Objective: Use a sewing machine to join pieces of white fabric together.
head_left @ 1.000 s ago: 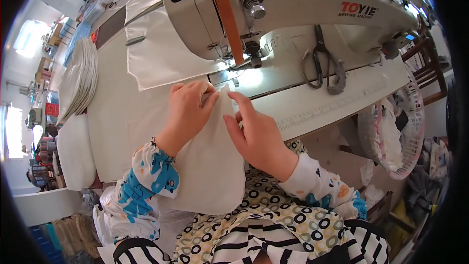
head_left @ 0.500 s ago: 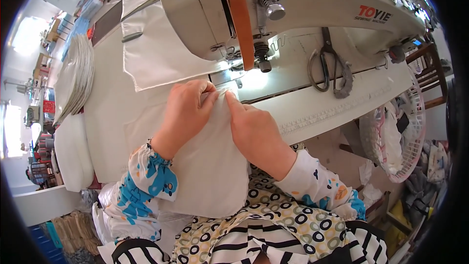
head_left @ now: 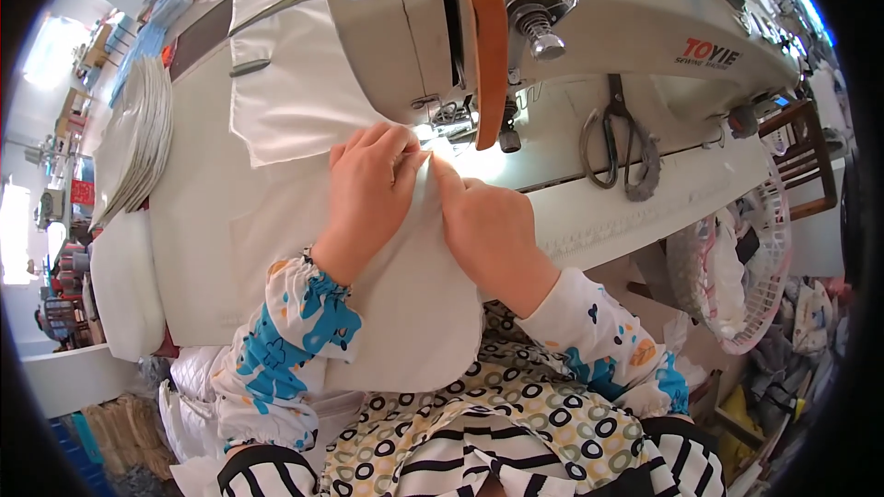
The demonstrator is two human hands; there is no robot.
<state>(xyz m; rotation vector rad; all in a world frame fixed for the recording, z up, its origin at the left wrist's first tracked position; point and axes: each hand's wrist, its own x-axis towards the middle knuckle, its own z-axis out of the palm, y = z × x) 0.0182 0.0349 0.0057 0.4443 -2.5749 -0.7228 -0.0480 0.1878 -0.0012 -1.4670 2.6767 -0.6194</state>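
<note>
White fabric panel is held by its far corner just near side of the sewing machine head, its near end hanging over the worktop edge toward the patterned apron. Corner is gripped from both sides, presumably so the edge is kept lined up and flat under the lamp's bright spot; the loose end is apparently left to drape because only the edge needs control. Left hand: fingers curled, thumb and forefinger closed narrow on the panel's far edge, cloth pinched between. Right hand: forefinger laid along the same corner, tip touching cloth close to the left fingertips; other fingers folded under, thumb hidden, so whether cloth is pinched there cannot be told. Second white piece is laid flat at far left, partly behind the machine head, with a grey strip on it. Black-bladed scissors are parked right of the needle area, handles facing near, likely for quick reach. Stack of white panels is kept at the left edge, clear of both hands. Pink-rimmed basket holding white cloth stands off the right end.
</note>
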